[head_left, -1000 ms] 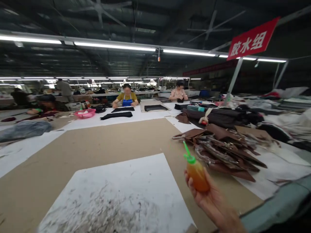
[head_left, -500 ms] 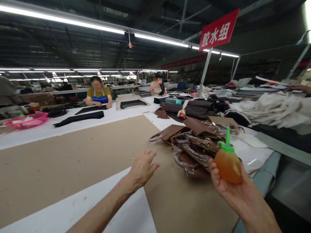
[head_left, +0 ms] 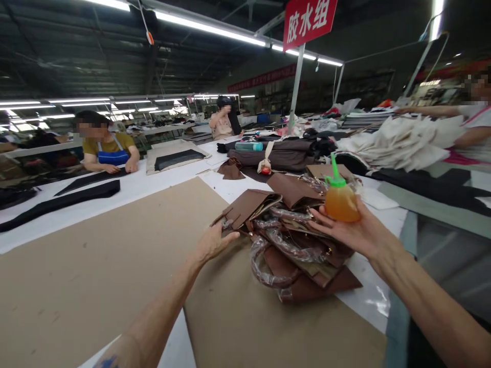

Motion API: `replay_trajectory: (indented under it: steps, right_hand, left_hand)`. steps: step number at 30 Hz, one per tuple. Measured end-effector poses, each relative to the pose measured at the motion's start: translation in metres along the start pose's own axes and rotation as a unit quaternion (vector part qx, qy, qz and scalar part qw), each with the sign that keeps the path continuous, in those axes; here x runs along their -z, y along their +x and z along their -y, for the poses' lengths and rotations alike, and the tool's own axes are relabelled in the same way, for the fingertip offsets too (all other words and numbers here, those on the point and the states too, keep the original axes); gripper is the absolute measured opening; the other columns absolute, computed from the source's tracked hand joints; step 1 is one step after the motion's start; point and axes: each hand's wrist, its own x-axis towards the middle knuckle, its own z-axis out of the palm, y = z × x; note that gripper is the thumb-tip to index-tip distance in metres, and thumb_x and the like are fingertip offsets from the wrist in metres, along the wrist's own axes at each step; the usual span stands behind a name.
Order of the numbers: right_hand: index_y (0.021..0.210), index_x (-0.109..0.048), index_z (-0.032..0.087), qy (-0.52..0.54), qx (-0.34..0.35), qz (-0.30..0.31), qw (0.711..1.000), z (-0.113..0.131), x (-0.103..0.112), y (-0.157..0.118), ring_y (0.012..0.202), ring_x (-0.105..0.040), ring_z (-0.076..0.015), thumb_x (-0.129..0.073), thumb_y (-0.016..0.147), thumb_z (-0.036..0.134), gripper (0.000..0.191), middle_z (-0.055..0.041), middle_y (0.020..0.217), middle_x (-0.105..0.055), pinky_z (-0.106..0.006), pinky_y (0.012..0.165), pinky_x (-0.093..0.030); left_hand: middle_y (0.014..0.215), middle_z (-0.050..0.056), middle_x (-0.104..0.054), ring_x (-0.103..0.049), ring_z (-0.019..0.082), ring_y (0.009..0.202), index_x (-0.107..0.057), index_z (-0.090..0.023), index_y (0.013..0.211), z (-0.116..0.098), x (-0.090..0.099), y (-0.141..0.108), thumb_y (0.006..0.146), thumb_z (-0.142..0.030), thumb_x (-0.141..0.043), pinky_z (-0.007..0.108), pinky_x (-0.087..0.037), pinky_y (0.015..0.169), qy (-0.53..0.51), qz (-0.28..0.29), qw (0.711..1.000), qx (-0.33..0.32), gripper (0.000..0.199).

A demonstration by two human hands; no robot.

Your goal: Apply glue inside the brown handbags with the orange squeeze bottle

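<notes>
My right hand point(head_left: 356, 230) holds a round bottle point(head_left: 341, 203) of amber liquid with a green cap and spout, tilted slightly, over the right side of a brown pile. That pile of brown leather-like pieces point(head_left: 286, 255), with plastic-wrapped handles, lies on tan board point(head_left: 115, 255). At the pile's left edge is my left hand point(head_left: 215, 241), its thumb apart and its fingertips partly hidden against a plastic-wrapped end; whether they grip it is unclear.
Dark folded fabric point(head_left: 284, 157) and a teal bottle point(head_left: 248, 146) lie behind the pile. White cloth point(head_left: 406, 138) is heaped at the right. Two people sit across the table; another person reaches in at far right. A sign pole point(head_left: 296, 92) stands behind.
My left hand has moved forward to the pile's left edge. My right hand has carried the bottle over the pile's right side. The view has turned right, bringing another person into sight.
</notes>
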Motion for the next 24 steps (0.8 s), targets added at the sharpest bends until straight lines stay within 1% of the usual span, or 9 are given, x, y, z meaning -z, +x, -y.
replay_trajectory:
  steps: [3, 5, 9, 12, 15, 17, 19, 21, 24]
  right_hand:
    - [0.110, -0.056, 0.019, -0.006, -0.020, 0.010, 1.000, -0.004, 0.002, 0.001, 0.114, -0.044, -0.0393, -0.043, 0.090, 0.049, 0.038, -0.0159, 0.103, -0.053, -0.067, 0.084, -0.038]
    - [0.111, -0.055, 0.017, -0.006, -0.022, 0.012, 1.000, -0.010, 0.003, 0.000, 0.115, -0.043, -0.0383, -0.041, 0.092, 0.049, 0.039, -0.0161, 0.102, -0.054, -0.065, 0.085, -0.039]
    - [0.105, -0.054, 0.013, 0.006, -0.003, 0.020, 1.000, -0.020, 0.012, -0.001, 0.112, -0.047, -0.0325, -0.033, 0.095, 0.046, 0.040, -0.0149, 0.097, -0.055, -0.058, 0.089, -0.042]
    - [0.104, -0.054, 0.013, 0.010, 0.026, 0.023, 0.999, -0.016, 0.018, 0.001, 0.102, -0.054, -0.0270, -0.031, 0.095, 0.048, 0.043, -0.0136, 0.093, -0.057, -0.049, 0.086, -0.048]
    - [0.105, -0.055, 0.014, 0.003, 0.057, 0.036, 0.998, 0.000, 0.017, 0.007, 0.098, -0.057, -0.0239, -0.032, 0.095, 0.050, 0.044, -0.0122, 0.093, -0.059, -0.041, 0.082, -0.051]
    - [0.104, -0.056, 0.015, -0.012, 0.060, 0.061, 0.996, 0.010, 0.013, 0.015, 0.103, -0.054, -0.0269, -0.033, 0.094, 0.052, 0.045, -0.0121, 0.092, -0.059, -0.047, 0.085, -0.048]
    - [0.103, -0.057, 0.015, -0.038, 0.039, 0.093, 0.994, 0.017, 0.007, 0.024, 0.109, -0.050, -0.0315, -0.034, 0.092, 0.053, 0.046, -0.0133, 0.092, -0.059, -0.056, 0.086, -0.043]
    - [0.106, -0.057, 0.015, -0.068, 0.005, 0.124, 0.990, 0.018, 0.001, 0.035, 0.111, -0.048, -0.0342, -0.035, 0.093, 0.051, 0.044, -0.0144, 0.094, -0.059, -0.060, 0.086, -0.040]
    - [0.111, -0.055, 0.009, -0.116, -0.055, 0.163, 0.978, 0.010, -0.008, 0.051, 0.111, -0.048, -0.0356, -0.034, 0.095, 0.044, 0.043, -0.0177, 0.096, -0.060, -0.060, 0.086, -0.038]
  left_hand:
    - [0.067, 0.009, -0.063, -0.060, 0.023, 0.065, -0.062, -0.015, 0.075, -0.025, -0.009, -0.008, 0.069, -0.072, -0.043, 0.031, -0.045, 0.057, -0.046, 0.098, 0.990, 0.086, 0.060]
    - [0.061, 0.005, -0.059, -0.056, 0.019, 0.052, -0.060, -0.016, 0.074, -0.048, -0.015, -0.019, 0.062, -0.074, -0.051, 0.027, -0.041, 0.045, -0.100, 0.148, 0.978, 0.108, 0.060]
    - [0.054, 0.001, -0.057, -0.048, 0.013, 0.042, -0.061, -0.017, 0.075, -0.076, -0.036, -0.036, 0.054, -0.056, -0.072, 0.023, -0.033, 0.036, -0.221, 0.151, 0.952, 0.149, 0.046]
    - [0.060, 0.003, -0.063, -0.057, 0.015, 0.052, -0.063, -0.014, 0.072, -0.074, -0.054, -0.034, 0.055, -0.037, -0.078, 0.023, -0.043, 0.043, -0.396, 0.136, 0.876, 0.241, 0.033]
    - [0.075, 0.007, -0.069, -0.065, 0.021, 0.070, -0.065, -0.012, 0.085, -0.067, -0.067, -0.027, 0.060, -0.028, -0.077, 0.031, -0.053, 0.065, -0.558, 0.197, 0.759, 0.271, 0.032]
    - [0.078, 0.010, -0.070, -0.066, 0.024, 0.076, -0.064, -0.010, 0.094, -0.065, -0.072, -0.021, 0.062, -0.027, -0.075, 0.038, -0.054, 0.073, -0.633, 0.248, 0.681, 0.273, 0.038]
    - [0.079, 0.012, -0.070, -0.066, 0.027, 0.079, -0.063, -0.009, 0.099, -0.064, -0.078, -0.017, 0.065, -0.027, -0.074, 0.042, -0.054, 0.075, -0.669, 0.272, 0.635, 0.274, 0.040]
    - [0.080, 0.014, -0.070, -0.066, 0.028, 0.080, -0.062, -0.006, 0.100, -0.064, -0.083, -0.014, 0.067, -0.023, -0.071, 0.042, -0.054, 0.075, -0.674, 0.266, 0.630, 0.280, 0.038]
    - [0.077, 0.015, -0.070, -0.067, 0.027, 0.074, -0.063, -0.002, 0.097, -0.063, -0.090, -0.012, 0.066, -0.011, -0.066, 0.042, -0.055, 0.074, -0.655, 0.243, 0.648, 0.303, 0.033]
